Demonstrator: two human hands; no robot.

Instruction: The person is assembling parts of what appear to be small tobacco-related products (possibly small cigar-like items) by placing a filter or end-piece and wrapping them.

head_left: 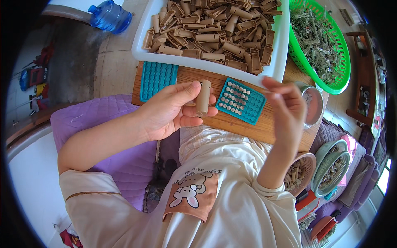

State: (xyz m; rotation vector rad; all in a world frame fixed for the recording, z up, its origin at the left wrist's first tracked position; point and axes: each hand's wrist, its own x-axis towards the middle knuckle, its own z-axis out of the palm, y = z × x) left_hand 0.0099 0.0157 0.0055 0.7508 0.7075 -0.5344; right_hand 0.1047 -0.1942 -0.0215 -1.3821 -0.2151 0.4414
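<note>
Holding brown tube point(203, 99) near-upright in left grip point(173, 106), over the desk point(192, 75), just left of teal tray point(258, 106) with pale discs point(232, 109). Can't tell right grip's point(288, 103) load: too blurred. Brace tube, squeeze lightly, approach slowly from the right, clear of tray.

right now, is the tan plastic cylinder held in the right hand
No, the left hand holds the tan plastic cylinder, and the right hand is apart from it, to its right.
</note>
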